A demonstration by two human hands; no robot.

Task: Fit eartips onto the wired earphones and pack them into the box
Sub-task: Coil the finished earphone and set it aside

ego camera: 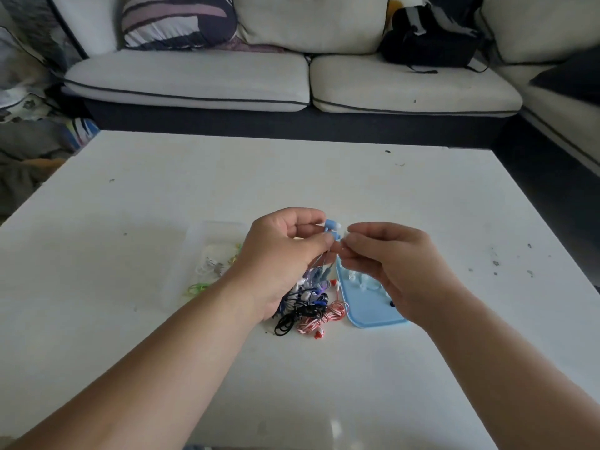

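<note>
My left hand (285, 251) grips a pair of blue earphones (332, 229) above the table, their two buds side by side at my fingertips and their cable hanging down under my palm. My right hand (386, 264) pinches a small clear eartip (347, 236) right against the lower bud. Below my hands lies a tangle of wired earphones (308, 306), black, blue and red-white striped. A light blue lid (370, 315) to its right carries several clear eartips. A clear plastic box (207, 254) at the left holds white and green earphones.
The white table (292, 177) stretches far ahead and to both sides. A cream sofa (292, 79) stands behind it with a striped cushion and a black bag (428, 40). Clutter lies on the floor at the left.
</note>
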